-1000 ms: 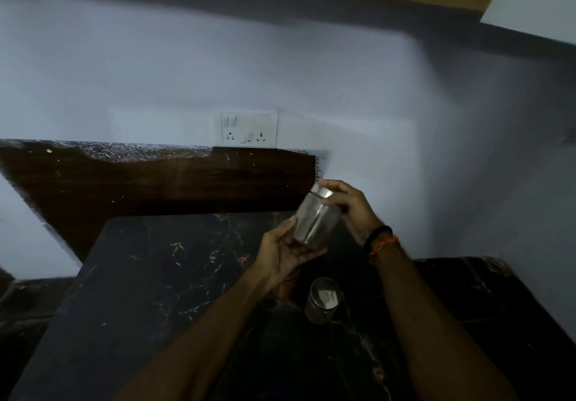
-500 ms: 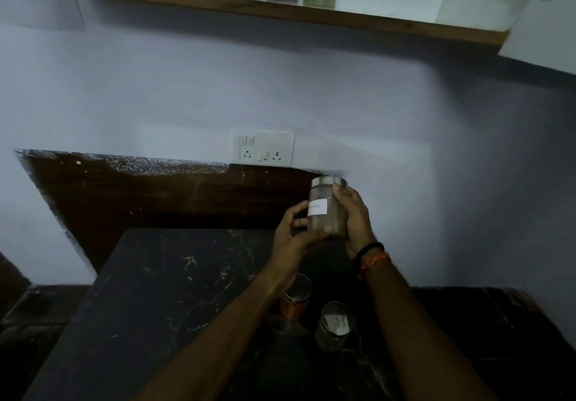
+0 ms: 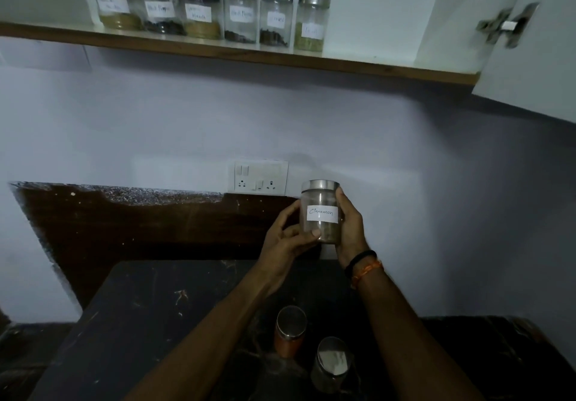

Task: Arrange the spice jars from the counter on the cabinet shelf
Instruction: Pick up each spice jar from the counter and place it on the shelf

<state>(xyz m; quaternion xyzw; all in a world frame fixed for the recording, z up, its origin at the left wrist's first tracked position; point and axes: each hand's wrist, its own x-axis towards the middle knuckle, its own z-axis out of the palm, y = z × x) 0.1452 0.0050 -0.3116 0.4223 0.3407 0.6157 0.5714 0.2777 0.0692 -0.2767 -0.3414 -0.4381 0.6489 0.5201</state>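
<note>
Hands, left [image 3: 288, 238] and right [image 3: 350, 229], now grasp the cinnamon jar [image 3: 321, 212] upright, label turned forward, raised above the worktop [image 3: 156, 322], with the shelf [image 3: 280, 57] newly in view, so shelving seems next.

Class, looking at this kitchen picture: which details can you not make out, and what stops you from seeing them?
- Shelf jar labels, head view: handwriting too small and blurred.
- Clear counter jar: label out of sight, contents lost in dim light.
- Cinnamon jar: right side covered by right hand.
</note>
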